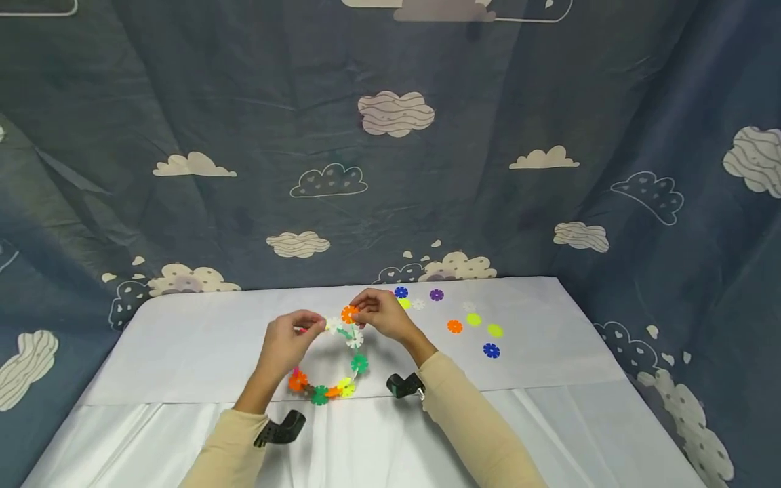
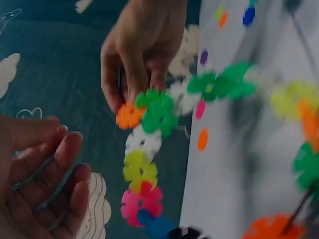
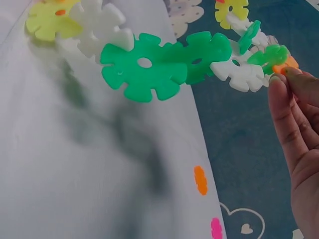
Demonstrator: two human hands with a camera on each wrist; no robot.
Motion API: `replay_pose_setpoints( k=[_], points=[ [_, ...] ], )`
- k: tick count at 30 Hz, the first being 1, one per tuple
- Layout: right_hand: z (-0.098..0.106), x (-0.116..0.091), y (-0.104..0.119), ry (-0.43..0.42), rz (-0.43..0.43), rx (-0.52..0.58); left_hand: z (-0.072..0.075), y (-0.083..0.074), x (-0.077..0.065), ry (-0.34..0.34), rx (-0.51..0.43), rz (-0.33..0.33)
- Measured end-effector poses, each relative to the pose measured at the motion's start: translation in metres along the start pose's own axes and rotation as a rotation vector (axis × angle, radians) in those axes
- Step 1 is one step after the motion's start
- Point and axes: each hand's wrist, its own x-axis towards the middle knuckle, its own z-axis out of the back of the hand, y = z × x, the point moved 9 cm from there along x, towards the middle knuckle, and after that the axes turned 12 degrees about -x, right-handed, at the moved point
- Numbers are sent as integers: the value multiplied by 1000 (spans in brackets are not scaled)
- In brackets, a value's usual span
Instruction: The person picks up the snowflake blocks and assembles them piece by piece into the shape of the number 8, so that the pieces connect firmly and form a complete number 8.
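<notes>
A ring of linked plastic flower discs (image 1: pixel 359 364) in green, white, yellow, orange and pink hangs over the white table. My right hand (image 1: pixel 384 315) pinches a small orange flower disc (image 3: pixel 286 64) between thumb and fingertips, at the upper part of the ring. Green and white discs (image 3: pixel 239 74) adjoin it there. My left hand (image 1: pixel 289 339) is on the other side of the ring's top. In the left wrist view, its loosely bent fingers (image 2: pixel 70 149) stand apart from the yellow disc (image 2: pixel 140 171) and pink disc (image 2: pixel 142 205), with nothing in them.
Loose flower discs lie on the right of the white table (image 1: pixel 201 346): a blue one (image 1: pixel 491 350), an orange one (image 1: pixel 454 327), a purple one (image 1: pixel 436 295) and several others. A dark cloud-patterned curtain (image 1: pixel 256 122) hangs behind the table.
</notes>
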Motion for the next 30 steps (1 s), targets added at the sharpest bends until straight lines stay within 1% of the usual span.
replay_pose_setpoints(
  k=[1, 2, 3, 5, 7, 8, 10, 11, 13, 15, 17, 19, 22, 24, 28, 30],
  points=[
    [2, 1, 0, 1, 0, 7, 1, -7, 9, 18, 66, -55],
    [3, 0, 5, 3, 8, 16, 0, -11, 19, 48, 125, -100],
    [4, -1, 10, 8, 19, 28, -3, -10, 29, 99, 154, -118],
    [4, -1, 15, 12, 36, 43, -13, -4, 42, 224, 156, -110],
    [2, -1, 15, 10, 51, 51, -21, 7, 50, 328, 137, -69],
    [1, -1, 15, 10, 57, 54, -24, 12, 53, 364, 122, -45],
    [-1, 3, 7, 7, 50, 51, -27, 20, 55, 410, 89, 2],
    [-2, 4, 3, 1, 48, 52, -29, 22, 57, 423, 84, 8],
    [1, 3, 8, 5, 46, 50, -32, 27, 59, 446, 77, 18],
    [2, 2, 15, 15, 46, 47, -34, 30, 60, 456, 64, 18],
    [3, 1, 23, 33, 47, 48, -35, 33, 59, 448, 39, 23],
    [3, -1, 29, 51, 46, 44, -36, 36, 57, 439, -12, 35],
    [3, -1, 29, 56, 41, 37, -39, 41, 52, 420, -101, 66],
    [2, 1, 22, 47, 34, 30, -41, 44, 48, 407, -151, 89],
    [-1, 6, 4, 50, 33, 20, -42, 49, 44, 344, -190, 126],
    [4, 7, -5, 29, 30, 8, -41, 51, 42, 309, -197, 143]
  ],
)
